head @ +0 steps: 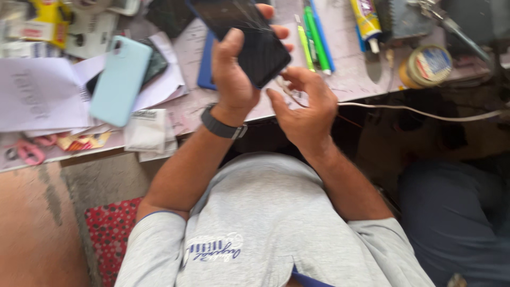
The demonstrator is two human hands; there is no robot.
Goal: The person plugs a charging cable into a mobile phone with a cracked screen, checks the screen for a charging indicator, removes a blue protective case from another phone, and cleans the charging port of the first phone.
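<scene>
Left hand is wrapping around a black phone, thumb lying across the dark, cracked screen, fingertips poking out past the far edge, holding it tilted above the worktable's near edge. A dark watch is sitting on that wrist. Right hand is closing its fingers on the end of a white cable, pinching it right at the phone's lower corner; whether the plug is touching the phone is too blurred to tell. The cable is trailing off to the right, over the dark gap below the table. Out on the cluttered pale table, a light blue phone is lying on loose papers to the left, green and blue pens just beyond the hands, a round tin further right, pink scissors at the near left edge.
</scene>
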